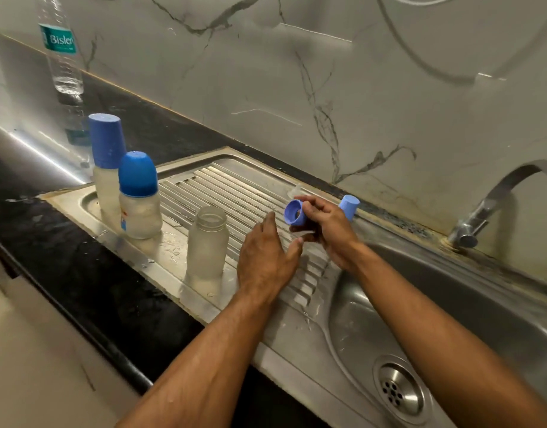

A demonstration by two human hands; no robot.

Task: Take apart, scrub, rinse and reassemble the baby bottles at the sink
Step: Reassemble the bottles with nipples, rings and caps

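Forearms reach over the drainboard (235,180): right hand (324,223) pinching a blue collar (293,213), left hand (266,261) fingers straight beside the uncapped bottle (207,245), which a careless nudge could topple.

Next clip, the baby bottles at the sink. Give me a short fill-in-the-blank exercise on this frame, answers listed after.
1. The right hand holds a blue plastic screw ring, while the left hand holds ____.
2. The frosted plastic bottle without a cap stands upright on the ribbed steel ____.
3. The number of baby bottles with blue caps on is ____.
4. The steel tap is mounted to the ____ of the hands.

Answers: nothing; drainboard; two; right
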